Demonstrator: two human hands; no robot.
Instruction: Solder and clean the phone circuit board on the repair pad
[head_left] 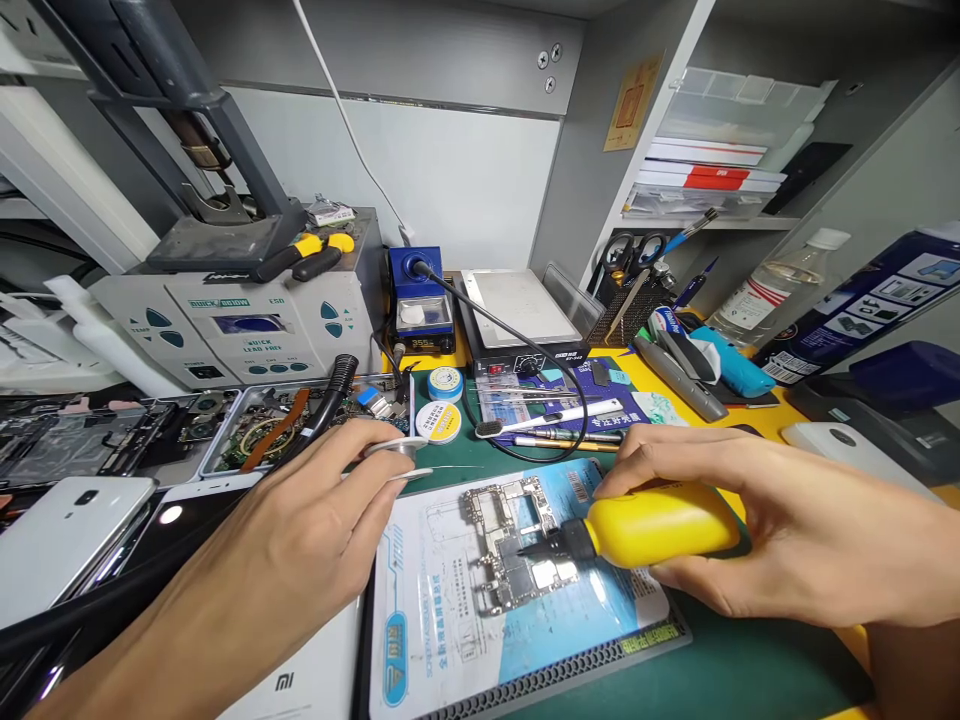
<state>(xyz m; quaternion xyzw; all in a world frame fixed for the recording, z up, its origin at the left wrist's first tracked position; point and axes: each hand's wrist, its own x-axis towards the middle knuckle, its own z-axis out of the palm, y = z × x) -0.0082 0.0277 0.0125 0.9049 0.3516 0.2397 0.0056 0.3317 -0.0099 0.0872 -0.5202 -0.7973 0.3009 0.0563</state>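
My right hand (757, 535) is wrapped round a yellow squeeze bottle (660, 522) lying nearly level, its black nozzle (551, 545) touching a bare phone circuit board (517, 545). The board rests on a blue and white mat (450, 620). My left hand (300, 540) is closed on a black hot-air handle (334, 390) with its hose, and its fingertips pinch a thin strand of wire (442, 468) beside a small metal disc (394, 448).
A grey rework station (247, 330) stands at the back left, a blue soldering station (420, 310) and a hotplate (521, 310) behind the mat. Phones (67, 535) and a parts tray (262, 425) lie left. Tweezers, round tins (439, 420), tool holder (637, 290) and boxes fill the right.
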